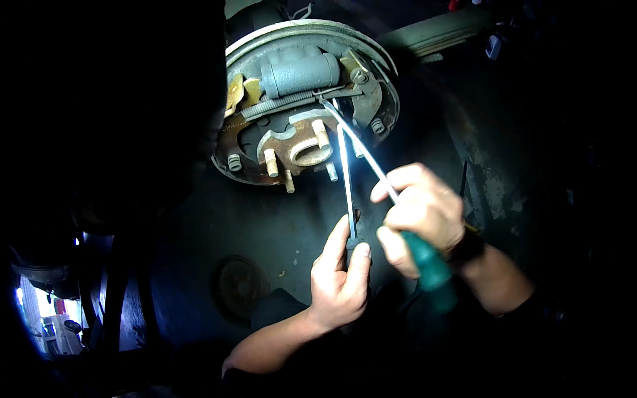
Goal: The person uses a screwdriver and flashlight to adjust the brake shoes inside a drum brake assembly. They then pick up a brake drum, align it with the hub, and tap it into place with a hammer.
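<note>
pointing up twd coil spring [279, 105]: dk-handled tool [347, 179] held in l grip [338, 282], grn-handled driver [428, 268] in r grip [428, 215].

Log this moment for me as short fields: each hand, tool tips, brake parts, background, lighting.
Left hand: grips the dark-handled tool, shaft up
Right hand: grips the green-handled tool, shaft slanting up-left
Tool tips: near the right end of the coil spring; contact unclear
Brake parts: grey cylinder above the spring; hub with studs below
Background: round brownish part left of the left hand
Lighting: bright on hands and brake, dark around
</note>
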The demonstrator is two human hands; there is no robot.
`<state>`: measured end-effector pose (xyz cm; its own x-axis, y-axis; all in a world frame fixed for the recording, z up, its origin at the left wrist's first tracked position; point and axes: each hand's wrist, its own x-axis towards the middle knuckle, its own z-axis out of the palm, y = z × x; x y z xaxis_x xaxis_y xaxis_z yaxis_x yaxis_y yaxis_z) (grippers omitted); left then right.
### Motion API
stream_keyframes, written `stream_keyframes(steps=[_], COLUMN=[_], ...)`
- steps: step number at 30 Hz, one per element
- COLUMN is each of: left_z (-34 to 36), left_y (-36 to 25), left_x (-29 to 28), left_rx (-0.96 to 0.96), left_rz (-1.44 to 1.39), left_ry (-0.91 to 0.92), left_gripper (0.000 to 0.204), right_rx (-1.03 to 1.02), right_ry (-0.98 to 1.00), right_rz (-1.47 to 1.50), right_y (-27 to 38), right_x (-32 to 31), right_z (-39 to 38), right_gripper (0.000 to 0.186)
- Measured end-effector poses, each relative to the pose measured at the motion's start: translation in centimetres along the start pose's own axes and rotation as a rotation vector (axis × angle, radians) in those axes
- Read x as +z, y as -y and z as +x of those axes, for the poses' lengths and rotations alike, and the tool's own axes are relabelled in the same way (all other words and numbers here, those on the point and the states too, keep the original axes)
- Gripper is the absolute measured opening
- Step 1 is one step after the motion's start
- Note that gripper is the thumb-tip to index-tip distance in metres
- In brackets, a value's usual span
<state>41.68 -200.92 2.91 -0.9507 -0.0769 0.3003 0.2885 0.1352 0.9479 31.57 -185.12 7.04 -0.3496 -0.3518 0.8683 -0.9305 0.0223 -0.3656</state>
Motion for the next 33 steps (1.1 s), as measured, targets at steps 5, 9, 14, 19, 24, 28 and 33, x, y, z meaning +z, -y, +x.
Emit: stream_keyframes(steps=[5, 9, 14, 19, 24, 28, 33], left_z=[-0.2, 0.0, -0.2, -0.1, 0.1, 0.1, -0.3], left_y=[-0.5, -0.3, -0.2, -0.4, -0.4, 0.1, 0.2], left_x=[-0.1, -0.1, -0.2, -0.2, 0.0, 0.2, 0.0], left_rx=[-0.036, -0.008, -0.011, -0.026, -0.036, 0.004, -0.014], left_rz=[-0.037, -0.009, 0.002, 0.022, -0.018, -0.017, 0.007], left_ry=[0.016, 0.006, 0.006, 0.009, 0.02, 0.005, -0.005], left_gripper=[0.047, 0.047, 0.047, 0.047, 0.047, 0.047, 0.047], right_rx=[0.047, 0.125, 0.038, 0.002, 0.066, 0.066, 0.078], right_ry=[-0.062, -0.121, -0.084, -0.03, -0.007, -0.074, -0.027], right_rz=[0.011, 0.11, 0.032, 0.008, 0.029, 0.041, 0.032], right_y=[1.1, 1.9, 0.6, 0.2, 0.7, 0.7, 0.8], right_x=[-1.8, -1.2, 0.0, -1.1, -2.6, -1.4, -0.6], right_z=[3.7, 5.4, 2.0, 2.3, 4.4, 3.2, 1.5], right_gripper=[0.012, 0.011, 0.011, 0.012, 0.009, 0.01, 0.01])
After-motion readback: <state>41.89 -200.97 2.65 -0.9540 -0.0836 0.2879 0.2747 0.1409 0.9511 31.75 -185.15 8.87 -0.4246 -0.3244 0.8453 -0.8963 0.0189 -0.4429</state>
